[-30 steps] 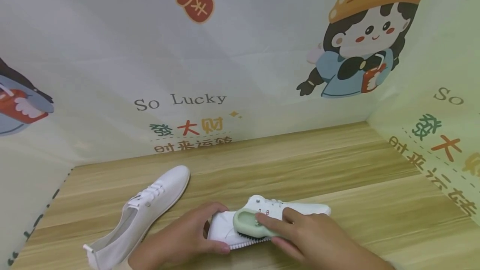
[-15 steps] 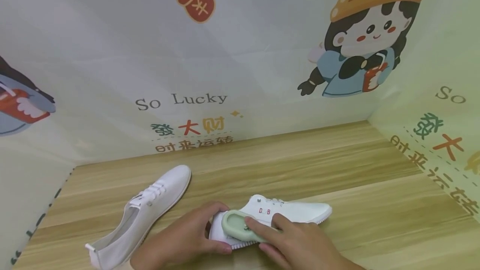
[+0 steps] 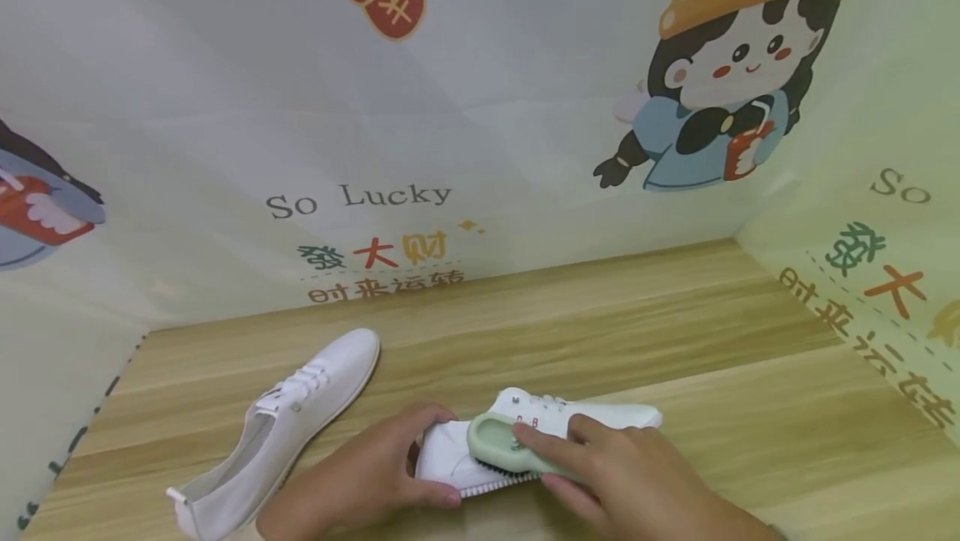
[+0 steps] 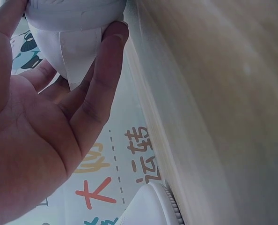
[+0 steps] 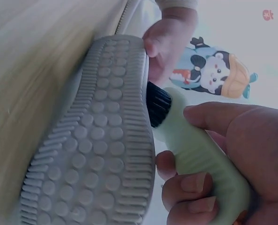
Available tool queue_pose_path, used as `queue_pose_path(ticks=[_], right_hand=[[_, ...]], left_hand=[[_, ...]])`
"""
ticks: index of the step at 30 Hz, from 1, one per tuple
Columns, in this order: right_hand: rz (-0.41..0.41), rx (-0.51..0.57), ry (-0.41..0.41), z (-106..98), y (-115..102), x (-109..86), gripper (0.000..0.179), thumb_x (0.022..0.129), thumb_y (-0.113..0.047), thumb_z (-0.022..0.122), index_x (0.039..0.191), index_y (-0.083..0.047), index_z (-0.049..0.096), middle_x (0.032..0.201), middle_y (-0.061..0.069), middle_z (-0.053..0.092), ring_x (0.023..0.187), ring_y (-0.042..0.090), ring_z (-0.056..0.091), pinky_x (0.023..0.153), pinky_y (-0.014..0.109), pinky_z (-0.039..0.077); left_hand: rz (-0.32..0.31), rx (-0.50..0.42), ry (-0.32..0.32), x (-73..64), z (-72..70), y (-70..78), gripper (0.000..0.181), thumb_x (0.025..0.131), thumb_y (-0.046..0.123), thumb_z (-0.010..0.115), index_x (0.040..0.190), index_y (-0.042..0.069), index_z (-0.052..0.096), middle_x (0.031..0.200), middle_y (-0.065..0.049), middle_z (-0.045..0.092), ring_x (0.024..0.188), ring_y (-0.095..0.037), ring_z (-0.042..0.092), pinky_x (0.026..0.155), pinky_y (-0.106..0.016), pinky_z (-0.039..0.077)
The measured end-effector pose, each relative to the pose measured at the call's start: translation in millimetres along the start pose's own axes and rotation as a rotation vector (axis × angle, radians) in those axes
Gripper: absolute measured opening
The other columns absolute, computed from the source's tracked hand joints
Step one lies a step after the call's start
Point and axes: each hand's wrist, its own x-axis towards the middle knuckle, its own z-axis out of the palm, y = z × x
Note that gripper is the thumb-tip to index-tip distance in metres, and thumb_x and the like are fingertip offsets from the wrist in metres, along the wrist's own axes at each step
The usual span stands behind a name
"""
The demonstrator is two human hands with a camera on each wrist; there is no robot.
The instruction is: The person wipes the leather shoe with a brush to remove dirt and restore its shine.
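Observation:
A white lace-up shoe (image 3: pixel 615 418) lies tipped on its side in the head view, toe to the right. My left hand (image 3: pixel 375 466) grips its heel, thumb and fingers on either side; the left wrist view shows the fingers around the heel (image 4: pixel 78 51). My right hand (image 3: pixel 630 466) holds a pale green brush (image 3: pixel 491 437) by its handle, index finger extended along its back. Black bristles (image 5: pixel 158 105) meet the shoe's side near the heel. Facing the right wrist camera is the studded sole (image 5: pixel 97 150).
A second white shoe (image 3: pixel 348 366) stands upright left of the hands, toe pointing away. Both rest on a wood-grain table (image 3: pixel 600 316). Printed fabric walls (image 3: pixel 525 149) with cartoon figures and lettering enclose the back and sides.
The brush slid left toward the heel, then back right to about its earlier spot on the shoe's side. My left hand and the second shoe stayed put.

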Motion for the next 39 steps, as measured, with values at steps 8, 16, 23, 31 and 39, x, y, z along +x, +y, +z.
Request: queue_pose_path(ticks=[8,16,23,31,39], right_hand=[[0.093,0.030,-0.081,-11,5,0.8,0.041,0.097,-0.039,0.064,0.138,-0.036,0.059,0.086,-0.008,0.061,0.058,-0.001,0.040,0.054,0.022,0.039],[0.070,0.028,-0.060,-16,14,-2.2,0.042,0.096,-0.034,0.066,0.138,-0.033,0.060,0.079,-0.012,0.054,0.057,-0.002,0.035,0.052,0.018,0.034],[0.133,0.033,-0.131,-22,22,-3.3,0.042,0.097,-0.037,0.063,0.138,-0.038,0.058,0.086,-0.008,0.063,0.061,-0.002,0.042,0.054,0.023,0.040],[0.192,0.002,-0.126,-32,34,-5.3,0.039,0.094,-0.036,0.066,0.133,-0.038,0.063,0.106,-0.002,0.074,0.073,0.002,0.058,0.058,0.028,0.046],[0.299,0.103,-0.162,-48,46,-5.8,0.036,0.091,-0.034,0.069,0.127,-0.030,0.069,0.105,-0.007,0.074,0.051,-0.001,0.035,0.050,0.020,0.035]], left_hand=[[-0.003,0.017,0.004,-0.6,-0.7,-0.8,0.068,0.074,0.056,0.080,0.125,0.019,0.057,0.101,0.011,0.060,0.083,-0.003,0.056,0.072,-0.021,0.048],[-0.015,-0.002,0.000,-1.5,-0.4,-1.6,0.066,0.074,0.054,0.082,0.124,0.019,0.057,0.100,0.011,0.060,0.084,-0.004,0.057,0.072,-0.021,0.048],[-0.038,-0.010,-0.008,-0.6,-1.1,-0.6,0.068,0.074,0.054,0.082,0.126,0.019,0.056,0.097,0.010,0.061,0.082,-0.004,0.057,0.071,-0.022,0.048],[-0.047,-0.008,-0.001,-1.1,-1.4,-0.1,0.068,0.074,0.054,0.082,0.127,0.020,0.056,0.098,0.010,0.061,0.083,-0.004,0.057,0.072,-0.022,0.047],[-0.045,-0.006,0.004,-0.2,-1.5,0.0,0.066,0.074,0.053,0.082,0.125,0.020,0.056,0.096,0.011,0.061,0.081,-0.004,0.056,0.071,-0.021,0.047]])
